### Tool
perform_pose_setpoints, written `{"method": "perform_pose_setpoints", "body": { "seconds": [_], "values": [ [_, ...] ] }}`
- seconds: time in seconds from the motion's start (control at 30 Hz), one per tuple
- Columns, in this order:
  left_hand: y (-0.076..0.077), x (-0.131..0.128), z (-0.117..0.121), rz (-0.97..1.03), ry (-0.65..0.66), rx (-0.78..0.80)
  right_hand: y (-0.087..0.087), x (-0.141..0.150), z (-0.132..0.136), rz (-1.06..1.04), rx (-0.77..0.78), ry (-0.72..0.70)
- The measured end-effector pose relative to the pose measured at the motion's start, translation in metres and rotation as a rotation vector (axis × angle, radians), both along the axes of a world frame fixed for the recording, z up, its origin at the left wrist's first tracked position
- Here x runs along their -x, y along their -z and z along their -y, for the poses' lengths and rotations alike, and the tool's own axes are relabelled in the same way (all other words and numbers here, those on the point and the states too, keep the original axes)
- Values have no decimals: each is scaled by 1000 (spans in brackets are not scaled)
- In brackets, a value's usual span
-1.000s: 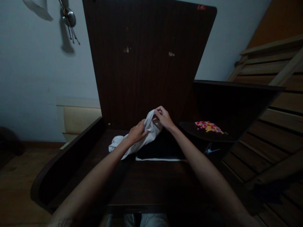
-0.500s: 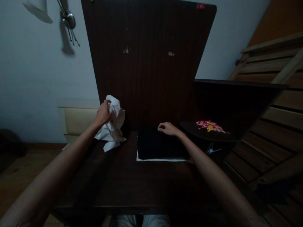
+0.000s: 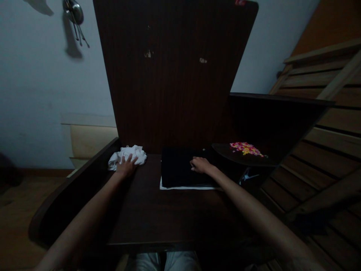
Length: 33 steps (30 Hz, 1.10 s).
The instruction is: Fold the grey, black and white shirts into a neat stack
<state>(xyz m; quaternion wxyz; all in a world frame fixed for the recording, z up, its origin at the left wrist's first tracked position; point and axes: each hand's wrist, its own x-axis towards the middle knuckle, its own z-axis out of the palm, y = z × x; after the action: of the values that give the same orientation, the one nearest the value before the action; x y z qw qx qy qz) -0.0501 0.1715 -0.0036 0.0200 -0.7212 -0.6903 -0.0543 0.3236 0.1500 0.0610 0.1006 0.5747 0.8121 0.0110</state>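
Note:
At the back left of the dark desk a crumpled white cloth [image 3: 137, 151] lies in a low heap. My left hand [image 3: 126, 165] rests against its front with the fingers spread, pressing rather than gripping. A folded black cloth [image 3: 176, 169], with a small light spot near its back edge, lies in the middle on a flat white layer [image 3: 186, 188]. On its right part is my right hand [image 3: 199, 165], fingers curled together. Whether they pinch any of the fabric is too dark to see.
The dark desk [image 3: 146, 222] has a raised side panel [image 3: 67, 195] on the left and a tall back panel [image 3: 172, 94]. To the right, a rounded shelf [image 3: 225, 152] bears a patch of pink and yellow bits [image 3: 246, 148]. Wooden slats [image 3: 324, 146] stand beyond.
My left hand has lowered the white cloth onto the desk and let go, its fingers now spread on the heap. My right hand has shifted slightly toward me over the black cloth.

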Motion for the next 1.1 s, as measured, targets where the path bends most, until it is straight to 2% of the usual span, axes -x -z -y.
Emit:
{"method": "perform_pose_setpoints", "body": {
  "seconds": [0.1, 0.17, 0.27, 0.33, 0.43, 0.5, 0.57, 0.63, 0.7, 0.8, 0.87, 0.93, 1.0, 1.03, 1.1],
  "values": [
    [-2, -10, 4, -57, -26, -115, 8, 1, 4, 32, -68, -41],
    [-9, -28, 9, -68, 78, -200, 9, -2, 4, 30, -84, -38],
    [-23, -71, 20, 19, 300, -285, 2, -6, -2, -75, -130, 19],
    [-33, -104, 30, 141, 423, -383, -7, -6, -8, -238, -202, 67],
    [-45, -149, 47, 273, 566, -478, -26, 4, -19, -636, -338, 107],
    [-50, -169, 53, 356, 588, -522, -39, 16, -23, -955, -411, 69],
    [-57, -177, 53, 466, 553, -566, -52, 28, -22, -1206, -420, -35],
    [-66, -171, 48, 584, 450, -609, -60, 36, -16, -1328, -337, -141],
    [-75, -153, 43, 668, 282, -645, -62, 35, -9, -1327, -238, -180],
    [-82, -109, 39, 656, 18, -630, -50, 17, -1, -1135, -159, -134],
    [-77, -78, 42, 546, -73, -513, -33, 0, 2, -931, -67, -83],
    [-65, -52, 47, 400, -62, -335, -15, -14, 6, -744, 72, -66],
    [-48, -37, 52, 259, -13, -162, -1, -24, 9, -602, 195, -115],
    [-40, -33, 54, 213, 27, -107, 3, -26, 11, -553, 228, -146],
    [-28, -35, 58, 185, 115, -91, 5, -26, 16, -480, 266, -199]
  ]
}}
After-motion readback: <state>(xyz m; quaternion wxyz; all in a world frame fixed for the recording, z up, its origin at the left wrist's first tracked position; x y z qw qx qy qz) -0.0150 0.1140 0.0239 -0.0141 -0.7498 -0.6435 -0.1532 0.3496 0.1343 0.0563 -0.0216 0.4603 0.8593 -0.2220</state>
